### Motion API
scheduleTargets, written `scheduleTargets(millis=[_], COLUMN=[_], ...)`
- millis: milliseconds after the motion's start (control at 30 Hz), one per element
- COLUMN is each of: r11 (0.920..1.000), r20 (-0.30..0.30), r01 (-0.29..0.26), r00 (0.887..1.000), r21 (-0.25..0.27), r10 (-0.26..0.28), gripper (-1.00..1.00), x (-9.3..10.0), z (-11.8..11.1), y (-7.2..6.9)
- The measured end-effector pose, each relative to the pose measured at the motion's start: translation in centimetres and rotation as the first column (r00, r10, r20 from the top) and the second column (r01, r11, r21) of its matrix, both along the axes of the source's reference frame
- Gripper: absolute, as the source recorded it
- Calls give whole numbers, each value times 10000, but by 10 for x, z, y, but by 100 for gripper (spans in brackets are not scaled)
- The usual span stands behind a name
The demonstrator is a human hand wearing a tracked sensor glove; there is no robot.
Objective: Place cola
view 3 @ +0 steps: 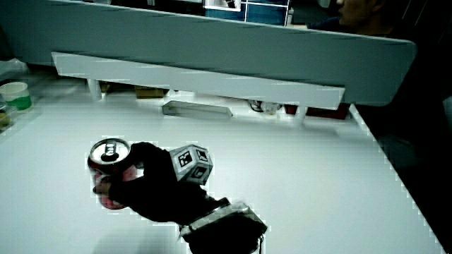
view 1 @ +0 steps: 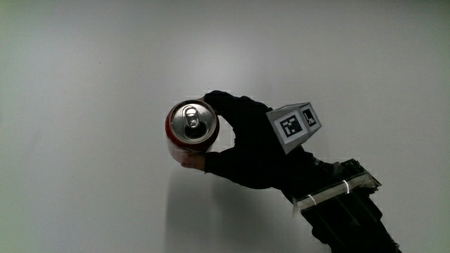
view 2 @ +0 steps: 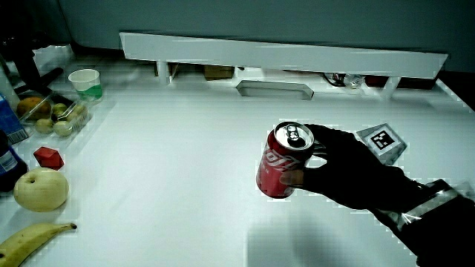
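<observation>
A red cola can (view 1: 191, 131) with a silver top stands upright in the middle of the white table (view 1: 84, 84). The gloved hand (view 1: 246, 144) is beside the can with its fingers and thumb wrapped around the can's side. In both side views the can (view 2: 283, 169) (view 3: 107, 180) is in the hand's grasp (view 2: 349, 172) (view 3: 152, 187); whether its base touches the table I cannot tell. The patterned cube (view 1: 295, 125) sits on the back of the hand, and the forearm runs toward the person.
At the table's edge in a side view lie a banana (view 2: 30, 241), a pale apple (view 2: 41, 189), a small red block (view 2: 49, 157), a tray of fruit (view 2: 52, 115) and a cup (view 2: 85, 83). A low white partition (view 2: 282, 55) stands past the can.
</observation>
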State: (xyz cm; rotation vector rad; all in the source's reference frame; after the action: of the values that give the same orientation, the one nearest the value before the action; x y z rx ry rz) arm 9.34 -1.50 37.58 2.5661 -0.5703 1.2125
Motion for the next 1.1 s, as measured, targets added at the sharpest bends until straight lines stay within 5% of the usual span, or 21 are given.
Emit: scheduleTargets(millis=[500, 1100], r11=[9865, 9653], r20=[-432, -404], r01=[1379, 1936], r00=[9889, 9782], r21=[-884, -1752], r10=[-1421, -2035], gripper=[0, 0], x=[-35, -48], z=[32, 64], y=[20, 33])
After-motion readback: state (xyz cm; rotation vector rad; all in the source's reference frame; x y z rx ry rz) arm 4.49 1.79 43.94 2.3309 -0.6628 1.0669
